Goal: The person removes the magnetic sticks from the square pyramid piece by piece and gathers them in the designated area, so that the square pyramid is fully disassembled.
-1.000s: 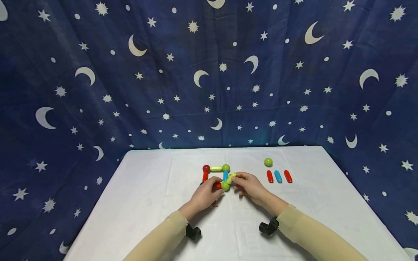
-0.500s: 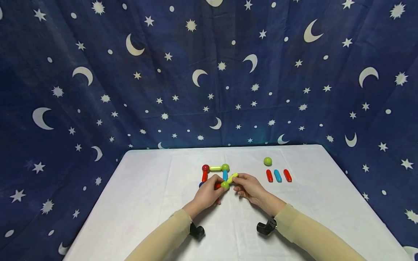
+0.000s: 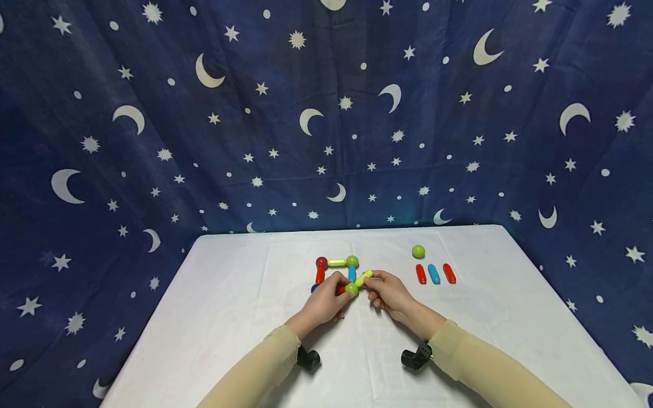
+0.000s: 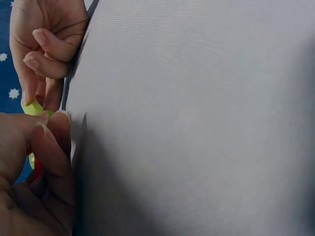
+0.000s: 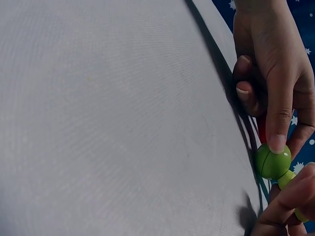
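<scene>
A square of toy building balls and sticks lies at the table's middle. Its corners show a red ball [image 3: 321,262], a far green ball [image 3: 352,261] and a partly hidden dark blue ball [image 3: 314,289]. At the near right corner, my left hand [image 3: 321,302] pinches the near green ball [image 5: 272,163], thumb on its surface. A red stick [image 3: 340,290] beside it is partly covered by the fingers. My right hand [image 3: 393,296] pinches a yellow-green stick [image 3: 363,279], which slants up to the right from that ball and meets it.
To the right lie a loose green ball [image 3: 418,251], two red sticks, one left [image 3: 420,274] and one right [image 3: 449,273], and a blue stick [image 3: 434,274] between them. The white-covered table [image 3: 245,317] ends at a starry dark blue curtain [image 3: 275,141].
My left hand has shifted slightly right and its thumb has come onto the near green ball. The yellow-green stick in my right hand leans a little further right.
</scene>
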A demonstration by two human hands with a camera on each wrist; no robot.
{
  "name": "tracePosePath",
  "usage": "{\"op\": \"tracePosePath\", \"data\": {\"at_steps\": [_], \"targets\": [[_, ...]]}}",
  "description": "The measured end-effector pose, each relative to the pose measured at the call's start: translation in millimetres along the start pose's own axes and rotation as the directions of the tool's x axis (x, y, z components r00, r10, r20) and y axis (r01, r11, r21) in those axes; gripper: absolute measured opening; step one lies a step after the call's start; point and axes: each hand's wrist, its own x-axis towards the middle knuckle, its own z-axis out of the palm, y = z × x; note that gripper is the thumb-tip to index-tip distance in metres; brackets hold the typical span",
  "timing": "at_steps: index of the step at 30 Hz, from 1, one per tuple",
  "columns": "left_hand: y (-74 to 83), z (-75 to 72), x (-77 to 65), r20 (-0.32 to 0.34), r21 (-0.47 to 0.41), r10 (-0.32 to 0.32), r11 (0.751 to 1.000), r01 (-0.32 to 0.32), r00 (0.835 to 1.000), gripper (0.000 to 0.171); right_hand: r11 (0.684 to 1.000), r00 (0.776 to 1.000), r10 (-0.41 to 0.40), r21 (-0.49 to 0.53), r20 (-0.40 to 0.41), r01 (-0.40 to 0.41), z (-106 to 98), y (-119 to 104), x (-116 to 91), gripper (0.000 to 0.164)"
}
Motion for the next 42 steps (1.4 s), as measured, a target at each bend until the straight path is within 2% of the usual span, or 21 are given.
{"op": "tracePosePath", "data": {"at_steps": [4, 7, 12, 16, 20, 25, 28, 31, 37, 42], "targets": [[0.8, -0.4, 1.0, 0.003, -0.001, -0.001, 1.000, 0.001, 1.000, 0.025, 1.000, 1.000, 0.008, -0.009, -0.004, -0.008, -6.1, -3.2, -1.8, 0.039], [0.7, -0.5, 1.9, 0.008, -0.012, -0.001, 1.000, 0.001, 1.000, 0.025, 1.000, 1.000, -0.002, -0.031, -0.005, 0.002, -21.5, -11.2, -5.4, 0.039], [-1.1, 0.0, 2.3, 0.010, -0.022, -0.008, 1.000, 0.008, 1.000, 0.027, 0.989, 0.994, -0.106, -0.102, 0.005, 0.106, -72.3, -31.9, -12.5, 0.048], [-2.4, 0.0, 2.6, 0.007, -0.015, -0.003, 1.000, 0.004, 1.000, 0.027, 0.967, 0.982, -0.173, -0.202, -0.078, 0.154, -123.1, -46.0, -17.2, 0.055], [-2.6, -0.1, 2.8, 0.007, -0.021, 0.000, 1.000, 0.000, 1.000, 0.027, 0.929, 0.963, -0.192, -0.352, -0.189, 0.116, -169.5, -49.6, -21.2, 0.060], [-1.5, -0.7, 2.9, 0.012, -0.021, 0.000, 1.000, 0.001, 1.000, 0.027, 0.837, 0.961, -0.161, -0.547, -0.223, 0.013, -207.8, -44.3, -25.8, 0.060], [-1.3, -0.7, 2.5, 0.016, -0.028, -0.005, 1.000, 0.006, 1.000, 0.027, 0.776, 0.968, -0.125, -0.630, -0.217, -0.041, -218.7, -39.6, -24.8, 0.058], [-1.0, -0.9, 1.9, 0.019, -0.038, -0.010, 0.999, 0.011, 1.000, 0.028, 0.731, 0.972, -0.109, -0.679, -0.206, -0.062, -222.9, -35.7, -22.0, 0.056], [-0.3, -1.6, 1.4, 0.028, -0.052, -0.026, 0.998, 0.028, 0.999, 0.028, 0.667, 0.977, -0.123, -0.743, -0.174, -0.049, -223.4, -32.1, -16.5, 0.057], [0.3, -1.9, 0.9, 0.033, -0.056, -0.033, 0.998, 0.035, 0.999, 0.028, 0.641, 0.977, -0.140, -0.766, -0.162, -0.036, -222.5, -31.7, -13.7, 0.056]]}}
